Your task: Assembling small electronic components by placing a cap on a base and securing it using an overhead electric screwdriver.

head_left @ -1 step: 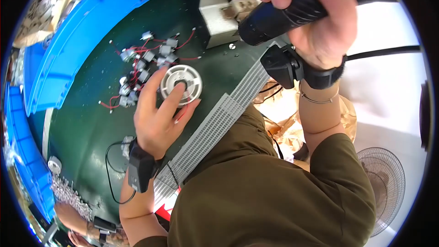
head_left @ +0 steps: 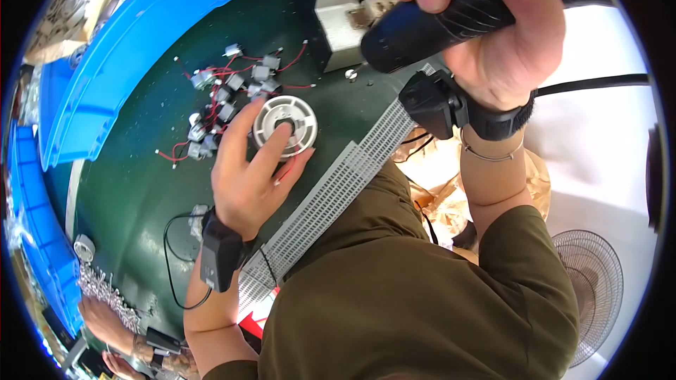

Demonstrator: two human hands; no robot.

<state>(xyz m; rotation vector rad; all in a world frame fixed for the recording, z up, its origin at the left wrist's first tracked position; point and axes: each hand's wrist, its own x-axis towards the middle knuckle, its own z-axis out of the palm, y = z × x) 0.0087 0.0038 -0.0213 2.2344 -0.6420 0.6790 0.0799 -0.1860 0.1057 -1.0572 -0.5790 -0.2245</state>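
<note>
My left hand (head_left: 246, 176) grips a round white plastic housing (head_left: 305, 124) with ribs and a ring-shaped rim. Its index finger presses into the dark centre, while thumb and other fingers hold the sides. A short red wire (head_left: 285, 170) shows beside the thumb. Raised at the upper right, my right hand (head_left: 503, 28) is wrapped round a black electric screwdriver (head_left: 415, 35), its nose pointing left. A small shiny piece (head_left: 351, 74), perhaps a screw, appears just off that nose. Several small grey motors (head_left: 236, 83) with red wires lie in a pile beyond the left hand.
Blue bins (head_left: 134, 49) line the far left. A perforated grey strip (head_left: 331, 193) runs along the table's near edge. At lower left, another person's hand (head_left: 105, 324) reaches toward a heap of small metal parts (head_left: 105, 292). A fan (head_left: 588, 295) stands at right.
The screwdriver nose and the shiny piece have shifted slightly left, nearer the housing. The other person's hand has moved up toward the metal parts. The whole view has shifted a little.
</note>
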